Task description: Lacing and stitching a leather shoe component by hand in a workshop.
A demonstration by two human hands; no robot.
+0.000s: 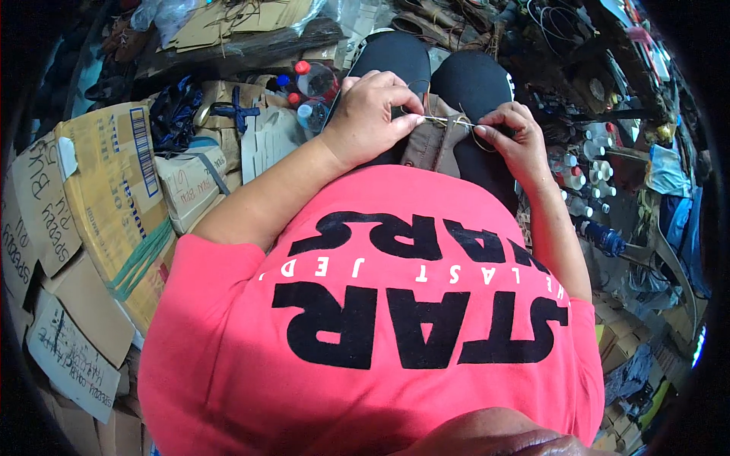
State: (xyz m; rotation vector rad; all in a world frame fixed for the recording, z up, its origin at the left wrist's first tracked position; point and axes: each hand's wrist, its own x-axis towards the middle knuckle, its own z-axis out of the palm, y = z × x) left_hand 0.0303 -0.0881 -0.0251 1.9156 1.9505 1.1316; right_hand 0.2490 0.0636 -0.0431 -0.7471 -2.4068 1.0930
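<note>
Over my lap rests a brown shoe upper (426, 148), with what look like eyelets along its side, lying between my dark-clad knees. Across its top runs a pale thread (461, 121), stretched nearly straight between my two hands, with small loops hanging near it. My left hand (374, 110) is closed, pinching the thread's left end between thumb and forefinger. On the other side, my right hand (520, 140) pinches the thread with thumb and index finger, its other fingers curled. Whether a needle is also held is too small to tell.
Flattened cardboard boxes (114, 190) with green string (141, 258) are stacked at left. Bottles with red and blue caps (310, 83) stand beside my left hand. Several white-capped bottles (599, 171) are at right. Cardboard sheets (228, 26) and leather scraps (445, 19) lie farther off.
</note>
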